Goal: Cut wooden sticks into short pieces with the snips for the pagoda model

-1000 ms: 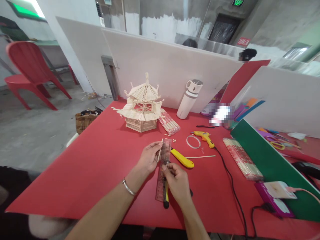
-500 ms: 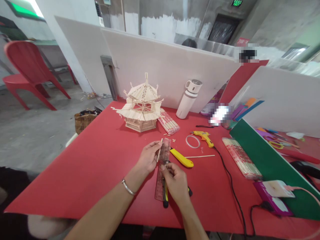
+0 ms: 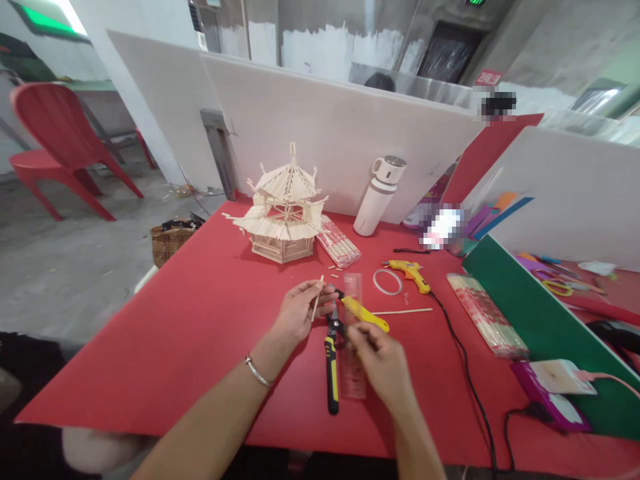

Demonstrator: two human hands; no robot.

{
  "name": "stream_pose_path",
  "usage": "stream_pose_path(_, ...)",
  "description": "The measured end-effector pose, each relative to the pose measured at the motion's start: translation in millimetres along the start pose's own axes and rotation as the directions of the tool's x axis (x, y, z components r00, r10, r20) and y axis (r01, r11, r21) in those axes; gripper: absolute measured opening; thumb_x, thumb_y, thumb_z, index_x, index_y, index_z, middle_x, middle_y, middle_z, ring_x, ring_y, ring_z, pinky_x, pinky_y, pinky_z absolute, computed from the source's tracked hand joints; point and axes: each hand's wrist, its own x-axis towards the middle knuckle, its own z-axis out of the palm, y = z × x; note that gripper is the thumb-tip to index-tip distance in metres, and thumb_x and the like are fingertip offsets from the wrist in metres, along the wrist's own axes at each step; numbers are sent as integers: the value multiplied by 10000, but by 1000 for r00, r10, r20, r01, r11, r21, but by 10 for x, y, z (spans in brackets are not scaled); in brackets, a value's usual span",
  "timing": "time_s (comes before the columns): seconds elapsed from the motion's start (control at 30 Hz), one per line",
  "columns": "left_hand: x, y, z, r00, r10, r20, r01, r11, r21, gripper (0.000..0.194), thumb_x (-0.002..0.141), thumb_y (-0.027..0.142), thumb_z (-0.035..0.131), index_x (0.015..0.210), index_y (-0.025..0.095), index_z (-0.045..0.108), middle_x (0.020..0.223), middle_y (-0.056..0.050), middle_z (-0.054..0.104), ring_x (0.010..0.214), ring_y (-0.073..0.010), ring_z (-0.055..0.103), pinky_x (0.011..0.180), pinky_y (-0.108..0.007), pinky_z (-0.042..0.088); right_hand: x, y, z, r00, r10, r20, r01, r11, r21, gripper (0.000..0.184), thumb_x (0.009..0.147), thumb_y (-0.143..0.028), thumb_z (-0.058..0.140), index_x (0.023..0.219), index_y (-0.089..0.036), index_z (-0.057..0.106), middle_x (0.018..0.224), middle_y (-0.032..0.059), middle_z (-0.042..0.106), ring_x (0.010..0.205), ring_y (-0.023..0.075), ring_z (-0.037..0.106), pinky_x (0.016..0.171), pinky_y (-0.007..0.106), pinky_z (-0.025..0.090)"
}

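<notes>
Between the thumb and fingers of my left hand is a short thin wooden stick, tilted upright. My right hand pinches a clear plastic ruler, which is blurred by motion. Black and yellow pliers lie between the two hands, their jaws close to my left fingertips. A yellow utility knife rests just beyond my right hand, partly behind the ruler. Past it lies a longer thin stick. The pagoda model made of sticks stands farther back.
Behind the pagoda is a packet of sticks; another packet lies right. A yellow glue gun trails a black cord, beside a clear ring. A white bottle stands by the partition. A green board borders the right.
My right hand has moved the ruler to the right, away from my left hand, uncovering the pliers. My left hand keeps the short stick, its fingers slightly more spread.
</notes>
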Motion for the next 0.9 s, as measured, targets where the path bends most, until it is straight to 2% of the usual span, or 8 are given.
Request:
stream_pose_path(0.07,8,9,-11,1000,4,-14,-4,1000,24,125,761,178,745,826,115,658,779,-98,743,664,-189,716,549,-277,591,45,200,-410,995,37,-90,-58,969,-239,409,904,-535,519,1065,-226,734,1042,96,762,966,284,694,823,352,504)
stream_pose_path(0.17,22,11,-12,999,33,-23,-31,997,65,156,723,190,771,803,111,663,733,-77,729,502,-114,619,388,-188,453,99,497,-978,972,160,-173,-233,758,-609,466,938,-506,441,1176,-231,732,1103,140,746,1059,348,664,875,435,484)
stream_pose_path(0.27,44,1,-18,997,74,-19,-72,993,95,204,667,216,804,762,115,655,695,-62,719,403,-51,490,321,-140,281,102,592,-1193,974,82,-212,-219,599,-771,500,959,-474,401,1233,-186,704,1169,178,707,1099,360,634,890,453,477)
stream_pose_path(0.37,72,-7,-43,992,124,-6,-122,984,133,278,605,274,839,738,121,648,679,-56,713,400,-36,453,330,-134,237,26,421,-938,936,-150,-318,-177,582,-794,570,966,-481,387,1329,-107,619,1248,227,644,1134,360,600,926,464,466)
stream_pose_path(0.47,98,-4,-74,984,177,-2,-173,964,202,352,560,353,859,724,120,652,659,-49,698,399,-30,425,342,-144,215,-147,115,-380,978,-158,-137,16,708,-706,608,960,-590,395,1353,-174,602,1281,174,650,1161,326,603,950,435,477)
stream_pose_path(0.63,147,5,-118,965,262,6,-247,904,350,422,566,459,843,734,110,674,673,-50,698,392,-19,402,380,-161,223,-434,-194,352,992,-100,70,120,672,-731,908,733,-624,706,1477,-156,479,1493,230,471,1315,470,446,1014,593,393)
stream_pose_path(0.8,160,29,-139,959,281,21,-268,886,380,461,557,501,836,746,112,679,642,-39,685,386,-15,349,396,-180,201,-410,-151,295,999,-22,-24,-2,704,-711,773,748,-329,656,1455,-66,488,1281,270,592,1202,443,531,970,561,433)
stream_pose_path(0.9,145,57,-138,956,292,26,-279,877,391,449,571,501,827,741,114,678,641,-38,683,388,-16,331,400,-189,194,-341,-29,105,999,7,-42,-29,831,-556,743,651,-279,691,1372,-130,589,1256,227,615,1230,440,522,1019,557,416)
